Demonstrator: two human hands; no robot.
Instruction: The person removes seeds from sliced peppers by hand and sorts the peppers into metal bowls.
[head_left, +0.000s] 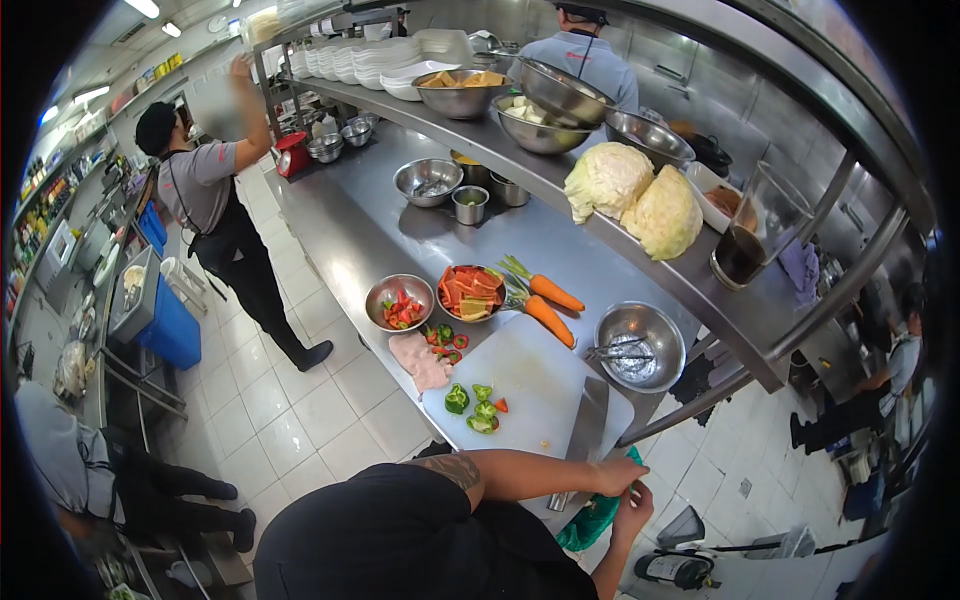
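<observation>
My left hand [615, 476] reaches across to the right of the cutting board [515, 370], with its fingers closed on green material, perhaps a bag or cloth [590, 524]. Just below it, my right hand [632, 506] is closed at the same green material, near the counter's edge. A wide-bladed knife [588, 420] lies on the board's right side. Cut green pepper pieces [482, 408] and a small red piece [501, 405] rest at the board's left. Beside the board are a pink cloth [420, 362] and pepper ends [445, 340].
Behind the board stand bowls of red pieces [402, 302] and orange-red strips [470, 292], carrots [548, 318] and a metal bowl [640, 347]. An overhead shelf holds cauliflower or cabbage [608, 180] and a glass jug [755, 230]. Co-workers stand left [205, 190], lower left, behind the shelf and right.
</observation>
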